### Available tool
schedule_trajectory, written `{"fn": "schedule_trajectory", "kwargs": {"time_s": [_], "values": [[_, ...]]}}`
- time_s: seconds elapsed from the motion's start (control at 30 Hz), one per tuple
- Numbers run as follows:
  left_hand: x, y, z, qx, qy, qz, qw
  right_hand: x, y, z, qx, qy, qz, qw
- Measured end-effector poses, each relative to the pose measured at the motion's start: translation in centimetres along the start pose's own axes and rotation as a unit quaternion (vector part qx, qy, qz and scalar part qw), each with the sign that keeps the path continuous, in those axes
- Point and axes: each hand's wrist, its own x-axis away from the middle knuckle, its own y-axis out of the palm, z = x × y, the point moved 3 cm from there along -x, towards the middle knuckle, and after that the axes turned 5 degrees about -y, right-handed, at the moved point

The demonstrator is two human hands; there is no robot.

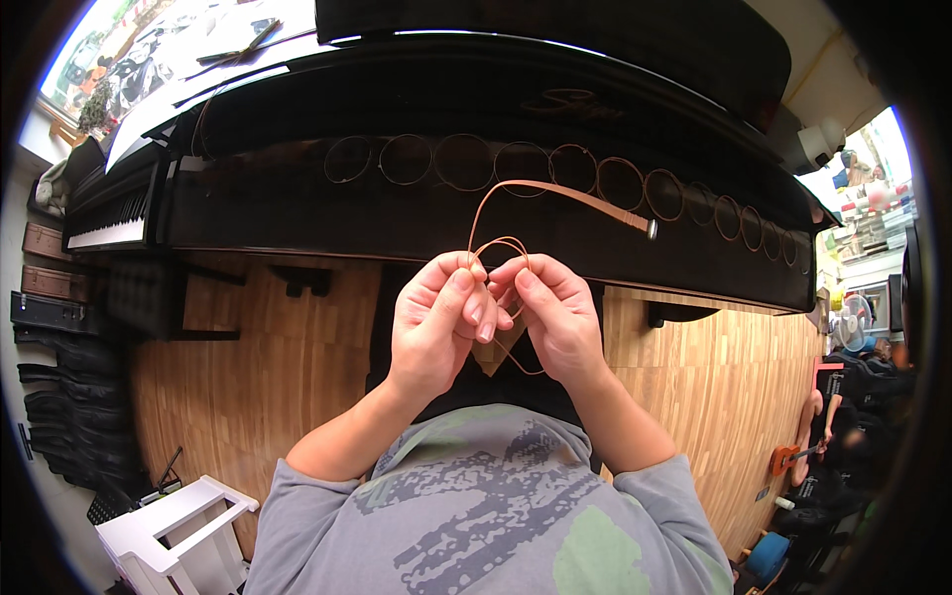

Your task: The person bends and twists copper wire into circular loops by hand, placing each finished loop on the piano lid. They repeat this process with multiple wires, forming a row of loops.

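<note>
Where the grey-sleeved forearms rise from the lower edge, the left hand point(436, 322) and the right hand point(555, 317) meet in front of the chest, both closed in a pinch on the copper-coloured string point(501, 246), thumbs and fingertips pressed together around a small coil of it. The string sits right between the two hands, touching both; one loop stands just above the knuckles, a thin tail drops below the palms, and a longer, flatter-looking stretch arcs up and away to the right, ending in a small metal end piece point(652, 229). It looks light and springy rather than limp, since the free arc holds its curve in the air; I judge it would want to uncoil if released, and being thin and smooth it would slip unless pinched firmly. The best hold seems to be at the crossing of the loops, where the fingers already are, not on the free end. Beyond the hands, a row of coiled wire rings point(516, 167) lies along the dark piano top point(297, 213), and farther left piano keys point(109, 230) show.
</note>
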Motion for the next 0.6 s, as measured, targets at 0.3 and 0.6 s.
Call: {"fn": "schedule_trajectory", "kwargs": {"time_s": [0.3,0.6], "values": [[-0.4,-0.1,-0.4,0.114,-0.084,0.069,0.987,-0.9,-0.3,0.3,-0.203,0.068,-0.006,0.977],[-0.5,-1.0,-1.6,0.069,-0.124,0.048,0.989,-1.6,-0.2,-0.7,-0.115,0.126,0.036,0.985]]}}
